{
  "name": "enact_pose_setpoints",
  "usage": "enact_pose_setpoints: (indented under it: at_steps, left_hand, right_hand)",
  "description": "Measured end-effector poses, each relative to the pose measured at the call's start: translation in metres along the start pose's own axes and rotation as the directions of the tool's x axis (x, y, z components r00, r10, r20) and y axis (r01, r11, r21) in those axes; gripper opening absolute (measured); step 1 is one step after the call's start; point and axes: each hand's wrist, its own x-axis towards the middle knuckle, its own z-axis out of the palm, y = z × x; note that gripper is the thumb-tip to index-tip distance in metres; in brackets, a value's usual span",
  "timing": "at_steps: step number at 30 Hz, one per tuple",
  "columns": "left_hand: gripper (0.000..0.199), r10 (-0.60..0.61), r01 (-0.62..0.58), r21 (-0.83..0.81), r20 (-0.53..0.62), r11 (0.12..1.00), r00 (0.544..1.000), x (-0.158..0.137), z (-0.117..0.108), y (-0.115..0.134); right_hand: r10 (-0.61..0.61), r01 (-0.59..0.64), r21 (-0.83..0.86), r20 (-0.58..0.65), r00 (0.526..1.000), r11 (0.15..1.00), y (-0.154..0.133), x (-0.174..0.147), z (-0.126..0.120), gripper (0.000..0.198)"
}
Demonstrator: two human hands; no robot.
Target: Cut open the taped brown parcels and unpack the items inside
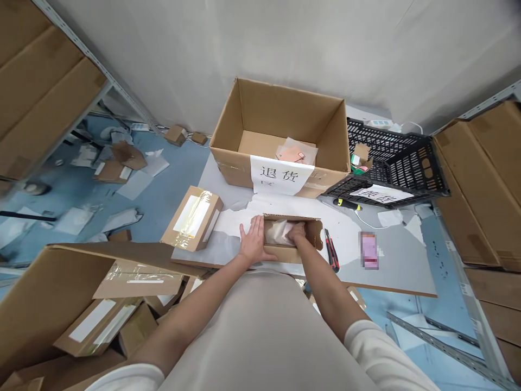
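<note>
On the table in front of me lies a small open cardboard box (pixel 285 253). My left hand (pixel 254 243) rests against its left end with the fingers stretched out. Inside the box, my right hand (pixel 297 232) reaches down to a pale wrapped item (pixel 277 232); its fingertips are hidden, so I cannot see whether they grip it. A red and black utility knife (pixel 331 251) lies just right of the box. To the left stands a taped parcel (pixel 193 218) with a white label.
Behind is a large open carton (pixel 280 141) with a flat orange packet (pixel 291 154) in it. A black plastic crate (pixel 399 157) stands beside it, with a yellow-black tool (pixel 347 205) in front. Another carton (pixel 36 304), full of parcels, sits low on the left.
</note>
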Motion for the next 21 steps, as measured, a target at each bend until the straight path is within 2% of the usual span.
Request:
enact_pose_setpoints:
  at_steps: [3,6,9,12,13,15,17,18,20,21]
  left_hand:
    - [0.128,0.006,-0.006,-0.008,0.013,1.0,1.0,0.002,-0.002,0.0]
    - [0.127,-0.002,0.002,-0.005,0.02,1.0,1.0,0.006,-0.006,0.001]
    - [0.126,-0.011,0.011,-0.004,0.026,1.0,1.0,0.013,-0.01,0.004]
    - [0.131,-0.006,0.007,-0.026,0.042,1.0,0.999,0.024,-0.017,0.004]
    - [0.132,-0.002,0.004,-0.041,0.05,0.999,0.999,0.027,-0.021,0.004]
    - [0.13,0.006,-0.001,-0.086,0.062,0.996,0.998,0.03,-0.03,0.003]
    - [0.117,0.004,0.003,-0.173,0.038,0.985,0.999,0.025,-0.041,0.003]
    - [0.105,-0.008,0.008,-0.242,0.001,0.97,1.0,0.019,-0.047,0.005]
    - [0.074,-0.068,0.011,-0.436,-0.114,0.9,0.991,0.003,-0.058,0.014]
    - [0.061,-0.11,0.0,-0.554,-0.165,0.832,0.98,-0.007,-0.064,0.021]
  right_hand:
    - [0.061,-0.072,0.142,0.083,0.995,0.987,0.005,-0.002,-0.009,0.044]
    - [0.034,-0.064,0.302,0.103,0.994,0.951,0.007,-0.007,-0.024,0.027]
    - [0.001,-0.013,0.431,0.029,1.0,0.902,0.013,-0.025,-0.044,0.025]
    - [-0.01,0.059,0.543,-0.092,0.996,0.838,0.026,-0.058,-0.064,0.03]
    - [-0.004,0.097,0.622,-0.149,0.989,0.777,0.031,-0.072,-0.069,0.031]
    - [0.06,0.192,0.798,-0.274,0.96,0.571,0.039,-0.099,-0.075,0.034]
    - [0.203,0.281,0.901,-0.359,0.911,0.331,0.042,-0.122,-0.077,0.04]
    - [0.282,0.309,0.916,-0.376,0.883,0.254,0.041,-0.131,-0.078,0.043]
    - [0.419,0.357,0.92,-0.392,0.819,0.163,0.034,-0.143,-0.078,0.047]
    - [0.47,0.378,0.915,-0.399,0.787,0.143,0.028,-0.147,-0.079,0.048]
